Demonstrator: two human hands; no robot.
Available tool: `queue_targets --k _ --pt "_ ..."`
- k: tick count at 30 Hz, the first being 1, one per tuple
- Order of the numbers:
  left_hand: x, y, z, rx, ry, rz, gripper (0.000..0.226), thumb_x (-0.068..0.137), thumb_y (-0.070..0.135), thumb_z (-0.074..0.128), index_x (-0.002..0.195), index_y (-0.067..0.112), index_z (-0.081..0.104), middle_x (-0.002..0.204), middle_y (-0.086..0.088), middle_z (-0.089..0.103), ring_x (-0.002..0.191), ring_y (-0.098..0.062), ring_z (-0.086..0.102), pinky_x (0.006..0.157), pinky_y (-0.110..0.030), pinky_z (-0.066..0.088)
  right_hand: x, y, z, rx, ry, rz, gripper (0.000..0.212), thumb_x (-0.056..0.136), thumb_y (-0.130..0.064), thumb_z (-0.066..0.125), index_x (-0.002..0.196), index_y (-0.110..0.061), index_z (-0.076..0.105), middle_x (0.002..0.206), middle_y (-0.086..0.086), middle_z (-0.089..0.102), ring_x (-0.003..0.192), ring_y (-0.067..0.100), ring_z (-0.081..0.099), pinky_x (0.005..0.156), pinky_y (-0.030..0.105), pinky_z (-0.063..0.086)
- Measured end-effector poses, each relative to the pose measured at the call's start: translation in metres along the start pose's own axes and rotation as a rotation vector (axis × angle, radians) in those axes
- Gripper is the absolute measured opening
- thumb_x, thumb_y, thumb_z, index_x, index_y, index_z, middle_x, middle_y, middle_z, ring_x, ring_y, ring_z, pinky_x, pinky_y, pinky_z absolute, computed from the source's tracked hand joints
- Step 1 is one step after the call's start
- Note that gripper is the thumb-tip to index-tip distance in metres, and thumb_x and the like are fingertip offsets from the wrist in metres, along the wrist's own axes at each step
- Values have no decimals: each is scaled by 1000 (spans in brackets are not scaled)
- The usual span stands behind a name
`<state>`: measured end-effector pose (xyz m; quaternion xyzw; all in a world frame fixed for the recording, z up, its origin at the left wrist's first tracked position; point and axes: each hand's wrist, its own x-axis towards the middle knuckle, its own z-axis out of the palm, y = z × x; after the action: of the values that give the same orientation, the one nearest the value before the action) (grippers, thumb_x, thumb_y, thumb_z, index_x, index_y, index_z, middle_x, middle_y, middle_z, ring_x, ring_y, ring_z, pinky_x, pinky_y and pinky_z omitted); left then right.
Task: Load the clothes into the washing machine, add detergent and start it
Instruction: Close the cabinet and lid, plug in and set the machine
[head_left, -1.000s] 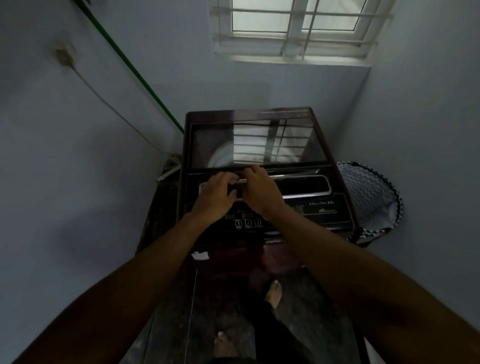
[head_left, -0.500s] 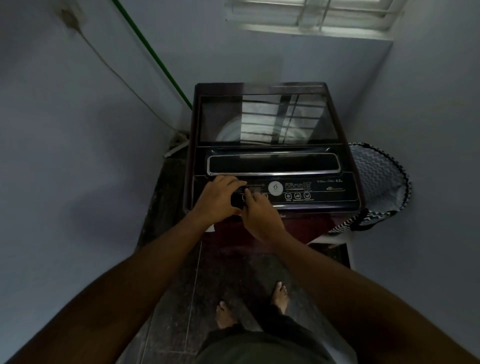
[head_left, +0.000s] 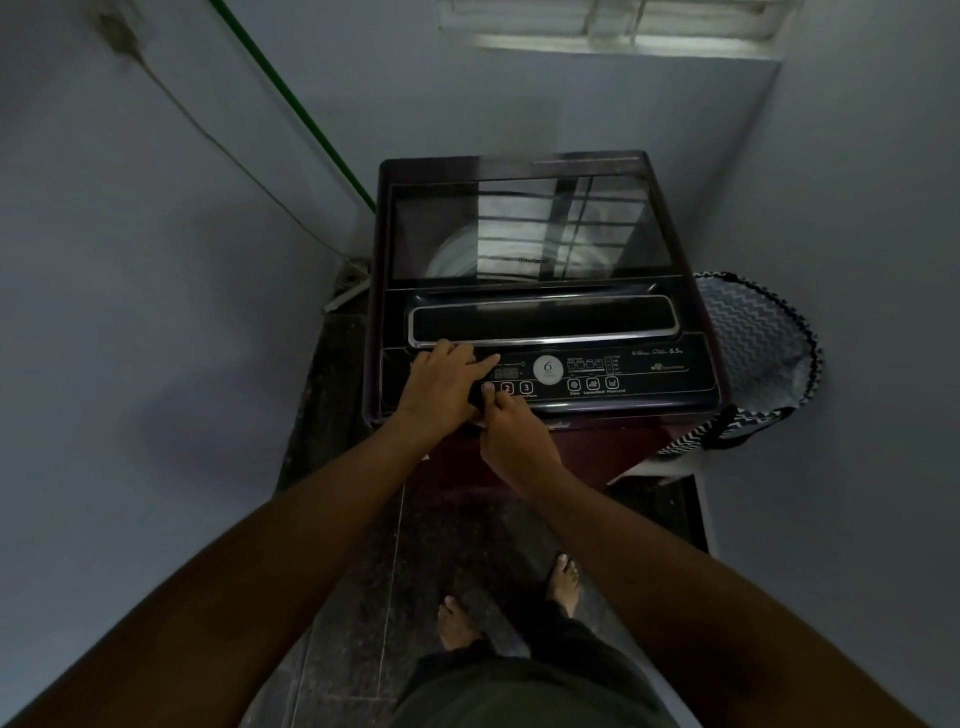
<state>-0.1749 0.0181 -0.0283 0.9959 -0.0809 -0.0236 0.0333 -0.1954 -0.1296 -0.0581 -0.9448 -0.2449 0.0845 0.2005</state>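
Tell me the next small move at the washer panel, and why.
Probably press down with the right hand, whose fingertip sits on the first numbered button, beside buttons 2 and 3. The lid is down, and the small display looks dark, so the washer likely isn't powered yet. The left hand just rests flat on the panel.

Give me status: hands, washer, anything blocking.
Left hand flat on control panel; right hand fingertip on leftmost button. Dark maroon top-load washing machine, glass lid shut. Nothing blocking.
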Motion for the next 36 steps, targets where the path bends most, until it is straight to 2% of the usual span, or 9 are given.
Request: queue_targets --k 4,10,22,36 --pt "1 2 -1 40 -25 17 87 76 48 73 149 35 29 135 -1 43 123 -23 39 102 -39 39 6 2 -2 58 -24 -24 50 93 -6 46 141 0 35 110 13 59 93 28 57 74 36 53" --pt "0 2 0 40 -17 15 84 79 48 72 149 36 28 136 -1 43 124 -23 39 103 -39 38 -7 3 4 -46 -44 -26 70 89 -9 50 151 1 18 126 9 50 105 22 46 90 36 50" --pt "-1 4 1 -41 -8 -29 84 75 45 75 148 38 33 136 0 44 126 -22 37 105 -40 37 -10 6 3 -116 -63 -34 76 88 -13 50 152 1 11 127 7 46 106 22 45 88 37 50" --pt "-1 11 1 -79 -4 -82 84 73 41 78 146 39 36 137 1 43 128 -23 36 106 -40 36 -8 7 0 -78 -104 -50 77 88 -10 53 153 -1 13 132 6 42 110 22 42 94 38 48"
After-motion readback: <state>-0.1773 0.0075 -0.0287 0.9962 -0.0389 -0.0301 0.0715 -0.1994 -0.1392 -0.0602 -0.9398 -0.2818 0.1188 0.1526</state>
